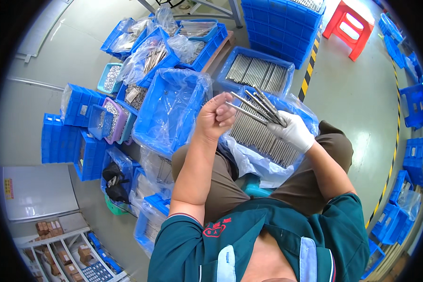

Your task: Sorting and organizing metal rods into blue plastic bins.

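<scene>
A bundle of several slim metal rods (258, 104) fans out from my right hand (293, 131), which wears a white glove and is closed around their near ends. My bare left hand (216, 116) has its fingers curled, with thumb and fingertips pinched at the far end of one metal rod (244, 113). Under both hands, many similar rods (258, 136) lie in rows in a blue crate (310, 115) between my knees. White and clear plastic (251, 162) lines that crate and spills over its near edge.
A blue crate lined with clear plastic (162, 115) stands left of my hands. Beyond is another crate of rods (256, 74), near tall stacked blue crates (282, 30). More filled bins (157, 54) crowd the left. A red stool (350, 29) stands at the far right.
</scene>
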Demonstrator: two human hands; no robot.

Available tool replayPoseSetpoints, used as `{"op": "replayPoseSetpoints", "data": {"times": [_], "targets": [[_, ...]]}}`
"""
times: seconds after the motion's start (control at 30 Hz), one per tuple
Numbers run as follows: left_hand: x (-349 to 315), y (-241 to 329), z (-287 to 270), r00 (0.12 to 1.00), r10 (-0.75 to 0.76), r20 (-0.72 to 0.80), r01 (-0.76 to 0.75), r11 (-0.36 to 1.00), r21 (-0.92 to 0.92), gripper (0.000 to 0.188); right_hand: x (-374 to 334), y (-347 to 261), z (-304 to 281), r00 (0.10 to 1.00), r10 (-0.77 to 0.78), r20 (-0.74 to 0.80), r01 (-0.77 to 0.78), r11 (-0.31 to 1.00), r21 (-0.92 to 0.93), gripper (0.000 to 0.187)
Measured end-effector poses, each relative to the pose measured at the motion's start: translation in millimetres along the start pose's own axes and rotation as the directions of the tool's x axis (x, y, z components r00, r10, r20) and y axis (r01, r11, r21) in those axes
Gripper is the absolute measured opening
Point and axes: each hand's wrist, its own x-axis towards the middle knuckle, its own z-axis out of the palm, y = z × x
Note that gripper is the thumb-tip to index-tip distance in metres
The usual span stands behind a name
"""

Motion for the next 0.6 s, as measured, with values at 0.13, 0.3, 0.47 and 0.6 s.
{"op": "replayPoseSetpoints", "data": {"times": [0.13,0.3,0.47,0.6], "targets": [[2,0,-1,0.998,-0.021,0.056,0.025,0.997,-0.068,0.024,0,2,-2,1.000,-0.011,0.000,0.011,1.000,0.024,0.022],[1,0,3,0.997,-0.027,0.078,0.029,0.999,-0.019,0.023,-3,0,-2,0.998,-0.058,-0.036,0.058,0.998,0.012,0.020],[-3,-1,10,0.995,0.090,-0.049,-0.073,0.955,0.286,0.020,-4,-1,-3,0.979,-0.188,-0.074,0.171,0.967,-0.190,0.018],[1,-9,15,0.995,0.090,-0.040,-0.079,0.969,0.233,0.019,-4,5,-1,0.974,-0.205,-0.097,0.182,0.963,-0.200,0.018]]}}
